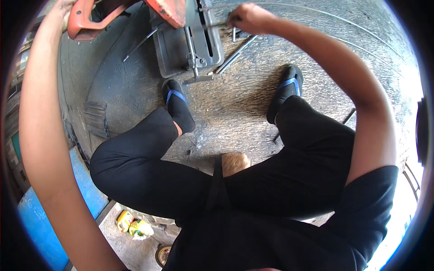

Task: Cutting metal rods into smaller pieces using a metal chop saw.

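At the upper left, my left hand (pixel 64 8) is at the orange handle (pixel 86 32) of a chop saw; its fingers are mostly hidden behind the handle. An orange guard (pixel 169 11) hangs over the saw's grey base (pixel 167 67). A clamp screw (pixel 189 43) with a T-shaped crank (pixel 199 80) lies along the base. To the right of the saw, my right hand (pixel 253 19) is closed around a thin metal rod (pixel 217 25) that points left toward the base. A short metal piece (pixel 233 35) stands just below its fingers.
Loose metal bars (pixel 236 55) lie right of the base, another rod (pixel 138 46) at its left. Long thin rods (pixel 325 10) arc across the floor at the right. My sandalled feet (pixel 289 83) flank the base's near end. A brush-like object (pixel 96 118) lies left.
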A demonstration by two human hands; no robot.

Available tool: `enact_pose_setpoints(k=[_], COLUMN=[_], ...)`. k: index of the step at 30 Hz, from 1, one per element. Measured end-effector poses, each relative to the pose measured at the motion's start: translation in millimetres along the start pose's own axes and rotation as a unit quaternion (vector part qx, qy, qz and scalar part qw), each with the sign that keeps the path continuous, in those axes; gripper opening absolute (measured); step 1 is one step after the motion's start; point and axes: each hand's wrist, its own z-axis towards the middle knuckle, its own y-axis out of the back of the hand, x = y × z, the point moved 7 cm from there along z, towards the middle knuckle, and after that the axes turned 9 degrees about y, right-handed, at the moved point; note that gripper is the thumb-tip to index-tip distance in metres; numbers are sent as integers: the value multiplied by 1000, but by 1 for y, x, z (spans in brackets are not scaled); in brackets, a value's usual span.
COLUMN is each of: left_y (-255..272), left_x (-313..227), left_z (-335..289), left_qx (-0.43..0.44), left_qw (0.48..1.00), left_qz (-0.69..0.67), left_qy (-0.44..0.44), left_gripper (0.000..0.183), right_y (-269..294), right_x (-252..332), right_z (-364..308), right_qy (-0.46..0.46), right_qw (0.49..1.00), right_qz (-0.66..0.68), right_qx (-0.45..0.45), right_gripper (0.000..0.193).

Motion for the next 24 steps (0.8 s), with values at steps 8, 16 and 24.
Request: enact_pose_setpoints(k=[8, 16, 24], left_y=[27, 11, -90], left_x=[27, 13, 31], left_z=[15, -86, -200], left_qx=[-131, -357, 130], left_qw=[988, 896, 871], left_qz=[-83, -76, -426], left_qy=[-14, -252, -208], left_gripper=[39, 25, 21], right_y=[72, 195, 145], right_x=[-5, 112, 244], right_z=[-64, -97, -106], right_qy=[-126, -93, -19], right_qw=[981, 917, 758], right_qz=[-145, 189, 547], right_qx=[-24, -339, -354], right_gripper=[19, 24, 18])
